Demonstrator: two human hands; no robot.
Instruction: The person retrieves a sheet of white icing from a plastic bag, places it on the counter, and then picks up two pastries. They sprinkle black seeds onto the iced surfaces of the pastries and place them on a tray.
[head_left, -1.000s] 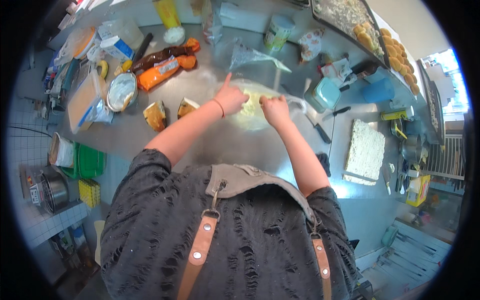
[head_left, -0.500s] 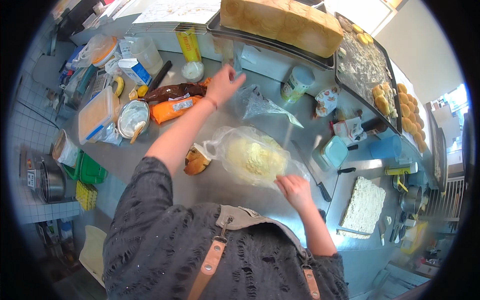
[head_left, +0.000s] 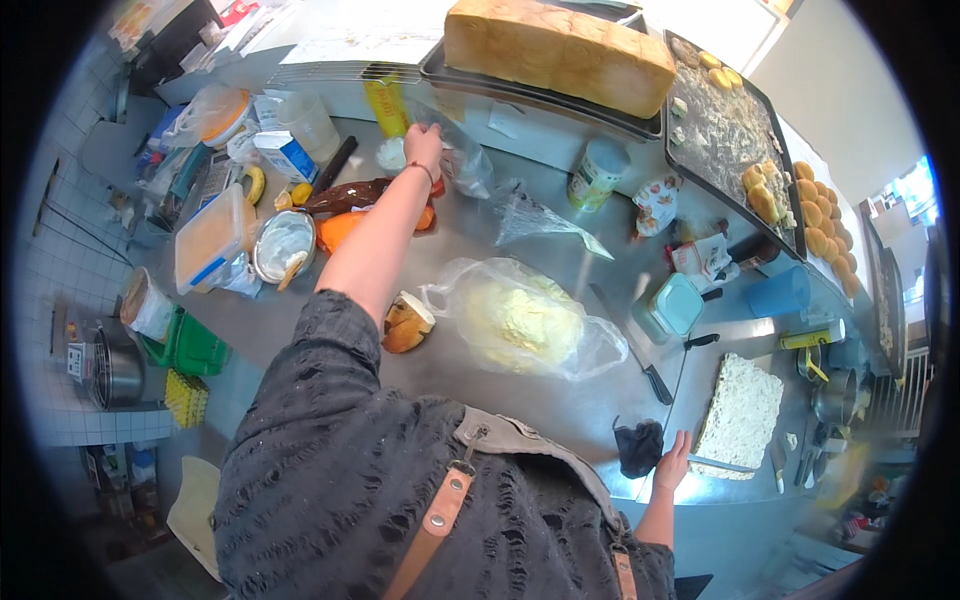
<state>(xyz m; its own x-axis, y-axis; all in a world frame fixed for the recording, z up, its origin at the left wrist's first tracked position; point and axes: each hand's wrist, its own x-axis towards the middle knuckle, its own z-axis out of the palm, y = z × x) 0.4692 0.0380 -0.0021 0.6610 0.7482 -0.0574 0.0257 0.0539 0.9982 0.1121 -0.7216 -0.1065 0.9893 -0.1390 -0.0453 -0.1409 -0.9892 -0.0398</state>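
Note:
My left hand [head_left: 424, 150] reaches to the back, fingers closed on a crinkled clear plastic bag [head_left: 462, 160], beside a small white tub [head_left: 391, 153] and brown and orange packets [head_left: 350, 228]. My right hand [head_left: 675, 462] is low on the right, fingers extended, beside a dark cloth [head_left: 637, 447] and the edge of a white textured slab [head_left: 738, 410]; whether it touches the slab is unclear. An opened plastic bag with pale yellow powdery contents [head_left: 525, 325] lies mid-counter, beside a browned piece of baked food [head_left: 405, 328].
A bowl with a spatula [head_left: 285, 240] and lidded container [head_left: 210, 235] stand left. Knives [head_left: 658, 385], a teal container [head_left: 675, 300] and blue cup [head_left: 775, 292] lie right. A long loaf [head_left: 555, 50] and trays of buns [head_left: 820, 215] occupy the back ledge.
My left hand has moved from the opened bag up to the back and closed on another bag. My right hand has left the opened bag and moved down-right, toward the slab.

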